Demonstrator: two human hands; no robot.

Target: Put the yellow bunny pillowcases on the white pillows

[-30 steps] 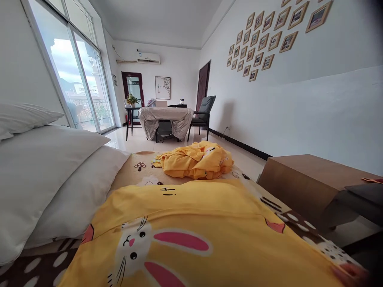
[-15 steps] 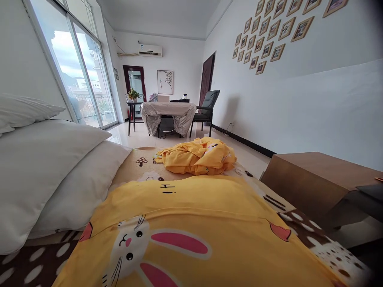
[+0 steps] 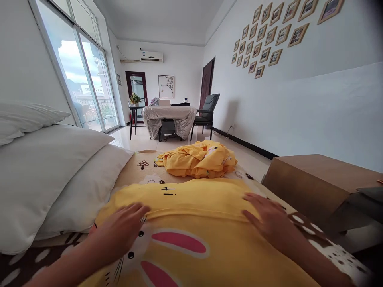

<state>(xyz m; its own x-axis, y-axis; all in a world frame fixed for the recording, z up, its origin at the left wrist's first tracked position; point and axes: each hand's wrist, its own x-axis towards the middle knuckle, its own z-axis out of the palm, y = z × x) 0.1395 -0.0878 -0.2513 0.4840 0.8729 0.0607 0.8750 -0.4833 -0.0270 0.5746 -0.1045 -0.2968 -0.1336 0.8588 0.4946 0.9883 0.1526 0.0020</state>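
A yellow cloth point(image 3: 191, 199) with a white rabbit print and pink ears is spread over the bed in front of me. My left hand point(image 3: 125, 223) is over its left part, beside the rabbit's face, fingers extended and slightly blurred. Over the right part is my right hand point(image 3: 265, 213), with thumb and fingers apart and nothing held. A seam or folded edge crosses the cloth between the two hands. Farther off, a crumpled yellow cloth point(image 3: 197, 159) lies in a heap on the patterned bed sheet point(image 3: 143, 173).
White pillows point(image 3: 54, 167) are stacked at the left. A brown box-like piece point(image 3: 305, 183) stands right of the bed. Beyond the bed are a covered table point(image 3: 169, 113), a dark chair point(image 3: 206, 113) and a plant point(image 3: 135, 99).
Both hands have come into view over the near yellow cloth, where none showed before. The camera view has tilted slightly upward. The heaped cloth looks unchanged.
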